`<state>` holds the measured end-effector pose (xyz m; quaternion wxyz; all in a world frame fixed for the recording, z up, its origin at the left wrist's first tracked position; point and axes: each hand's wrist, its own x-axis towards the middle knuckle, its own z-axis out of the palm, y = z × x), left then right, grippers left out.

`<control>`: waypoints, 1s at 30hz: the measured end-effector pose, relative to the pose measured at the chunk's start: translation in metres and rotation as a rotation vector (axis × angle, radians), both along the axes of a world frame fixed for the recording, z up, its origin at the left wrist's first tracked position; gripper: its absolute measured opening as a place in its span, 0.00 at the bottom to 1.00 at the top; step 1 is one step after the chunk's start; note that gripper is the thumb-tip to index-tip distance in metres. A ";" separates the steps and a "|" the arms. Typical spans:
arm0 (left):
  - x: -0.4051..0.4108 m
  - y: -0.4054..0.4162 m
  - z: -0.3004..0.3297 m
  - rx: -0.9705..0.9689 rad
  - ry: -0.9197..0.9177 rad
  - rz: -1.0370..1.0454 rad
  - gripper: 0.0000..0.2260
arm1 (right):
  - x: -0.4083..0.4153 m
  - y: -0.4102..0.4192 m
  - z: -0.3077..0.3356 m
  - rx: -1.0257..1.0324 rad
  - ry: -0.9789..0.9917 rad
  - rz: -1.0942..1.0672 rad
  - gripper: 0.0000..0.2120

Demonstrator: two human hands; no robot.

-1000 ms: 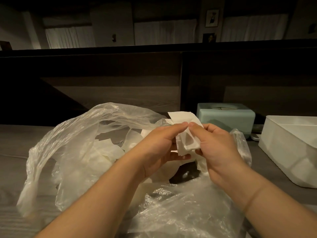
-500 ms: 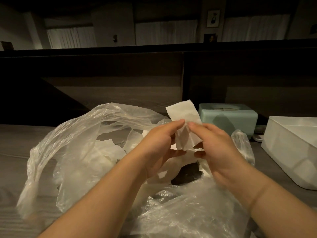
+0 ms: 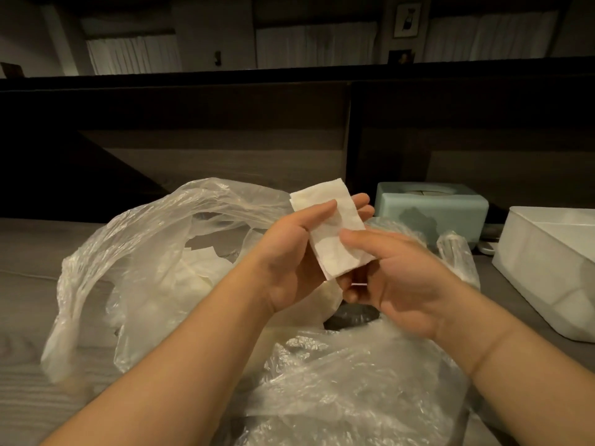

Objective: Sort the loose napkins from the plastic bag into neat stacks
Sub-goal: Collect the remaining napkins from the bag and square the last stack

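**Napkin flattened out across the left palm**

Unfolded now, the white rectangular paper napkin [image 3: 331, 230] lies long and flat where half a second ago it stood pinched between fingertips. Left hand [image 3: 299, 252] lies palm-up beneath it, fingers nearly straight, thumb pressing on top. Right hand [image 3: 396, 278] pinches the napkin's lower right edge, fingers curled. Both hover above the crumpled clear plastic bag [image 3: 154, 252] on the grey wood-grain tabletop [image 3: 29, 252], more loose napkins [image 3: 196, 268] inside. Beyond sit a pale green tissue box [image 3: 431, 210] and a white rectangular bin [image 3: 547, 268].
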<state>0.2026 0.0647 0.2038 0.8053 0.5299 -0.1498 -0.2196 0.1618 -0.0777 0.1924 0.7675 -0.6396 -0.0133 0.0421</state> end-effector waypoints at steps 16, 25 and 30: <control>0.011 0.018 0.005 -0.408 0.205 0.149 0.19 | -0.006 0.023 -0.020 -1.139 -0.157 0.019 0.24; 0.011 0.017 0.002 -0.352 0.208 0.180 0.20 | -0.001 0.035 -0.024 -1.023 -0.081 0.072 0.11; 0.012 0.018 0.003 -0.334 0.207 0.182 0.21 | -0.002 0.023 -0.016 -0.785 -0.036 -0.002 0.06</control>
